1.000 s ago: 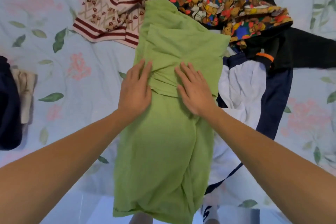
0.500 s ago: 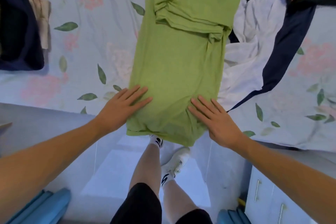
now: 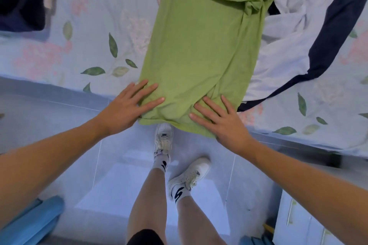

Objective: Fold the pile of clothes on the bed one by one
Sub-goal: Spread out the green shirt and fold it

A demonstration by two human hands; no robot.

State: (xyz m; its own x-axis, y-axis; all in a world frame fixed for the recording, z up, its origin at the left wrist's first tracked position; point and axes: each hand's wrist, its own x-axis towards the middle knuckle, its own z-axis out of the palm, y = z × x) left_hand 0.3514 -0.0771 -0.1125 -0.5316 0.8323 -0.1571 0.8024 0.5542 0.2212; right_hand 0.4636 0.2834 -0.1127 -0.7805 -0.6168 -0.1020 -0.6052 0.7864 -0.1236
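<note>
Your left hand [image 3: 127, 108] and right hand [image 3: 220, 120] lie flat, fingers straight, gripping nothing, pressing the near hem of the long green cotton garment [image 3: 201, 49] that overhangs the edge of the floral-sheeted bed [image 3: 59, 53], left of a white-and-navy garment [image 3: 298, 32].

Person seen from a head-worn camera. Both forearms are bare, with no sleeves in view; the left hand [image 3: 127, 110] and the right hand [image 3: 223, 123] carry no rings, watch or gloves that can be made out. The legs are bare below black shorts [image 3: 146, 237], of which only the hem edge shows at the bottom of the view. Each foot wears a white lace-up sneaker [image 3: 163, 137] over a white crew sock [image 3: 178, 193] marked with a bold black S-shaped logo.
</note>
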